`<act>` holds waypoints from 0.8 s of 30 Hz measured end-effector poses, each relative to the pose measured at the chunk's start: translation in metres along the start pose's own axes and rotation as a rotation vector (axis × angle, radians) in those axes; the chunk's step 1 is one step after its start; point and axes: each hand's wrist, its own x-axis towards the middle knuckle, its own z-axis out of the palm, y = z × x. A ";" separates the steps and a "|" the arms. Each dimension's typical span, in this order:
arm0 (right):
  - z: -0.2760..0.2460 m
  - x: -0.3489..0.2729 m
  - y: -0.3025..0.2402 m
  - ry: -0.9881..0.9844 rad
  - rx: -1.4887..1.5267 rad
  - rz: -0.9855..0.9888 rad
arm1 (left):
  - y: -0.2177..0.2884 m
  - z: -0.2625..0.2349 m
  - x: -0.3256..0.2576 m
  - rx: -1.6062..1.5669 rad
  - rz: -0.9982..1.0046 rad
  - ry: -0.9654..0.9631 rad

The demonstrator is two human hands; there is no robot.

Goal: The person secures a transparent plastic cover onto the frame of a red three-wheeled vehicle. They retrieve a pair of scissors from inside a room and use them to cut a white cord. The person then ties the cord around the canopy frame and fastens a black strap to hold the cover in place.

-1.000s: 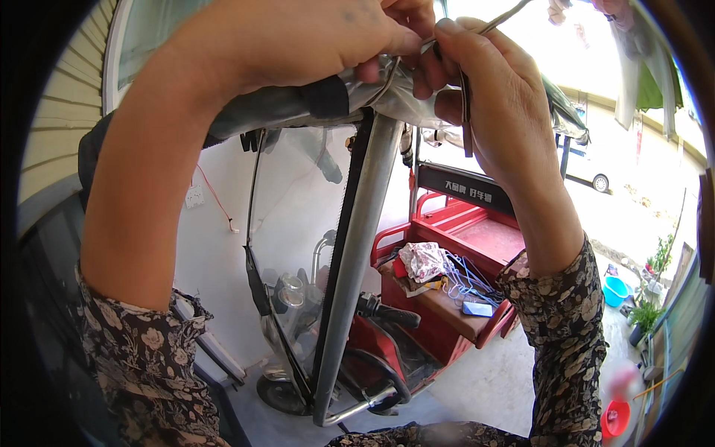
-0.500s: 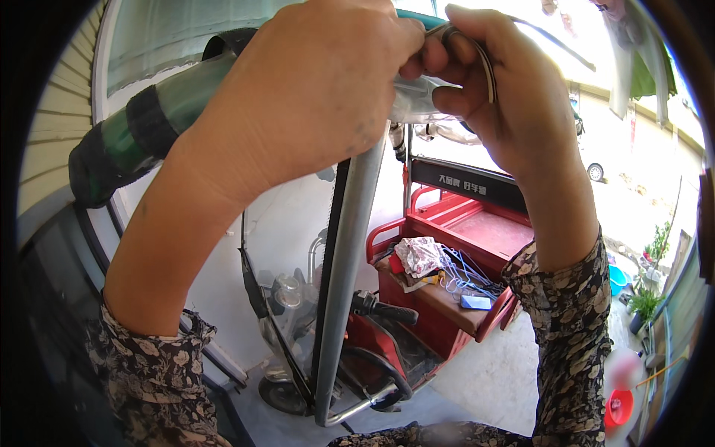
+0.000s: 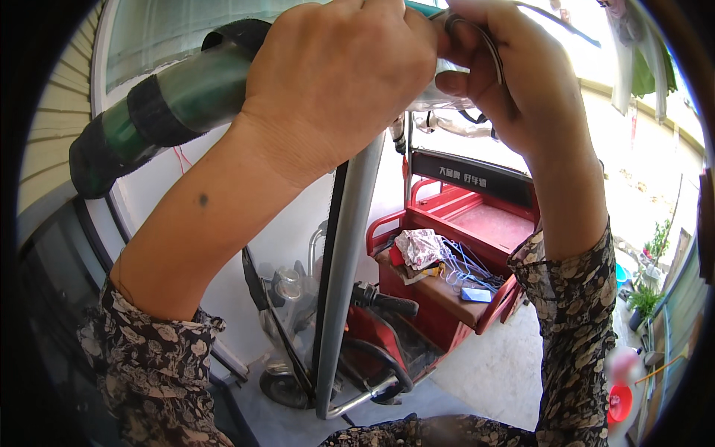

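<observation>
Both hands are raised together at the top of the view. My left hand (image 3: 342, 82) is closed, its back toward me and its fingertips hidden, so what it grips cannot be made out. Close on its right, my right hand (image 3: 521, 86) has its fingers curled round a thin dark strap (image 3: 493, 48) with a pale edge, which bends across the fingers. Behind the hands runs a rolled greenish clear plastic sheet (image 3: 208, 88), bound with black bands (image 3: 151, 112). A grey metal post (image 3: 350, 253) stands below my left hand.
A red cargo tricycle (image 3: 424, 320) stands beyond the post. Its seat carries a patterned cloth (image 3: 418, 248), blue hangers (image 3: 465, 264) and a phone (image 3: 475, 295). A window wall is at left. Potted plants (image 3: 644, 299) and a red basin (image 3: 619, 403) are at right.
My left hand has shifted right, nearer to my right hand, which has also moved slightly right and up. More of the rolled sheet shows beside my left wrist.
</observation>
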 end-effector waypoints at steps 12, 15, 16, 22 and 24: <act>0.000 0.002 0.002 -0.031 -0.083 -0.222 | -0.005 -0.006 0.005 -0.295 -0.079 -0.113; -0.001 0.000 0.013 0.060 -0.426 -0.521 | -0.012 0.001 0.003 -0.308 -0.044 -0.075; -0.003 0.002 0.015 0.048 -0.444 -0.517 | -0.017 0.001 0.003 -0.319 0.004 -0.064; -0.006 0.009 0.002 -0.005 -0.332 -0.213 | -0.023 -0.027 0.021 -0.951 -0.474 -0.343; -0.013 0.010 0.006 -0.069 -0.376 -0.313 | -0.035 -0.028 0.026 -1.377 -0.726 -0.525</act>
